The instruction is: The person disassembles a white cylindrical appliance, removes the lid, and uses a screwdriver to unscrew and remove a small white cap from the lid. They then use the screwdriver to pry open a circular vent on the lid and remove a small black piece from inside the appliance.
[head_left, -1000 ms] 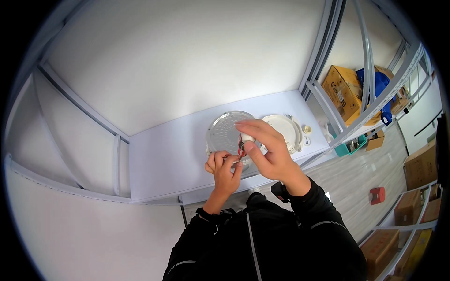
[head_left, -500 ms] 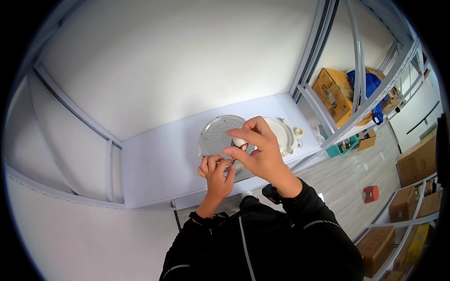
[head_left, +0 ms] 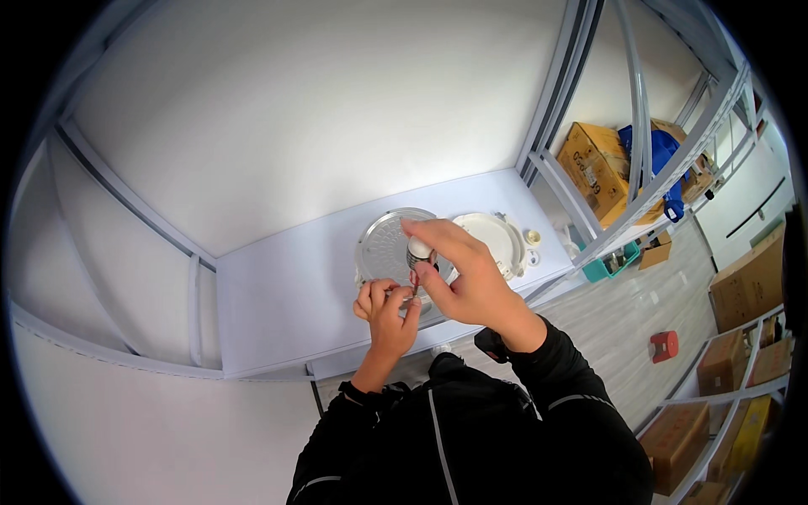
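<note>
Above the round clear disc with a patterned face (head_left: 383, 244), my right hand (head_left: 480, 282) holds a short screwdriver-like tool (head_left: 419, 251) with a rounded white, black and red handle. Its index finger reaches over the handle's top, and the thumb presses against its side. The tool points down toward my left hand (head_left: 390, 318), whose thumb and fingertips are pinched together just below it. What sits in that pinch is too small to make out. A white round housing (head_left: 497, 240) lies right of the disc, partly behind my right hand.
A small cream cup-like part (head_left: 533, 237) and a small white ring (head_left: 533, 257) lie near the right end of the white table (head_left: 278, 295). Grey metal frame posts (head_left: 560, 84) rise around it. Beyond are cardboard boxes (head_left: 593, 164), a teal bin (head_left: 613, 263) and a red stool (head_left: 664, 346).
My right hand has shifted its grip on the tool: the fingers moved from being curled around the handle to stretched over it, and the handle has turned. The left hand has hardly moved.
</note>
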`<move>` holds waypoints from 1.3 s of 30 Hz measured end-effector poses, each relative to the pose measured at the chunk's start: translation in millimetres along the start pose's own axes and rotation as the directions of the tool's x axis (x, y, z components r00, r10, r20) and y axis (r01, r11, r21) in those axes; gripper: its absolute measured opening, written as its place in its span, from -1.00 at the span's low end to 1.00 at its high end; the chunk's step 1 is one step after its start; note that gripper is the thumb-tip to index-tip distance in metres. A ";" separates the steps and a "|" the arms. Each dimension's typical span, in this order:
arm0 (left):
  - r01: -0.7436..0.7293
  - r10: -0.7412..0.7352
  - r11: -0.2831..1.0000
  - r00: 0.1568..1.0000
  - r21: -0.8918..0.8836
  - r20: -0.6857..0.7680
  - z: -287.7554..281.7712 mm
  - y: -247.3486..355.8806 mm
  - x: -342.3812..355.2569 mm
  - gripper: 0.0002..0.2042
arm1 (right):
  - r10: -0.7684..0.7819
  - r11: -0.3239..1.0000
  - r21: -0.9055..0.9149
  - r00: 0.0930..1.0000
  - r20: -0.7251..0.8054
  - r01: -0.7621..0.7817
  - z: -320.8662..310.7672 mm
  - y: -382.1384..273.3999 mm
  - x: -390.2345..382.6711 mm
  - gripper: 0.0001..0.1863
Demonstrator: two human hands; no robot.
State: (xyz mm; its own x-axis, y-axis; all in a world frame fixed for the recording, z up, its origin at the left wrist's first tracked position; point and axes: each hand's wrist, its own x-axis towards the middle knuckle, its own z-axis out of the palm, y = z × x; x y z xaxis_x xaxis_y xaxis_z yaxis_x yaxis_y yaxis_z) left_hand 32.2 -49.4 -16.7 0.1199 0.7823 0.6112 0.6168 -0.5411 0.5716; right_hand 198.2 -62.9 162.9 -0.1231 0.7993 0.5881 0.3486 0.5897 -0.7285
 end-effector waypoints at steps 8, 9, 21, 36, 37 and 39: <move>0.023 -0.023 1.000 1.000 0.012 0.004 2.4 -0.3 -3.1 -0.79 | 0.027 0.987 -0.160 0.989 0.142 -0.003 -11.4 0.0 2.2 -0.50; 0.024 -0.025 1.000 0.999 0.015 0.021 2.8 -0.6 -3.3 -0.77 | -0.055 0.995 -0.077 0.991 0.123 0.065 -9.7 1.4 4.2 -0.50; 0.076 -0.076 0.997 0.996 -0.005 -0.040 7.1 5.9 -0.7 -0.79 | -0.110 0.993 0.062 0.990 0.088 0.105 -2.4 5.6 1.6 -0.47; 0.057 -0.060 0.998 0.991 -0.029 -0.116 12.1 3.2 -1.8 -0.82 | -0.237 0.958 -0.153 0.970 0.047 0.241 -11.2 5.5 6.3 -0.43; 0.059 -0.061 0.998 0.992 -0.030 -0.107 11.2 2.8 -1.9 -0.82 | -0.239 0.948 -0.200 0.969 0.060 0.246 -11.8 3.0 7.2 -0.43; 0.062 -0.064 0.998 0.994 -0.032 -0.088 8.8 2.4 -1.9 -0.82 | -0.067 0.982 -0.167 0.990 0.123 0.087 -15.3 2.6 5.6 -0.44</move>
State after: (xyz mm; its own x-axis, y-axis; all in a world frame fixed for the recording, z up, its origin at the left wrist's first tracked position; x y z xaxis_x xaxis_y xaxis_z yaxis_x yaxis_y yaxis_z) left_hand 40.3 -49.4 -21.3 0.0110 0.7852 0.6191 0.5977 -0.5015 0.6255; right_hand 212.6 -58.7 169.7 -0.2591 0.7662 0.5880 0.4866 0.6295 -0.6058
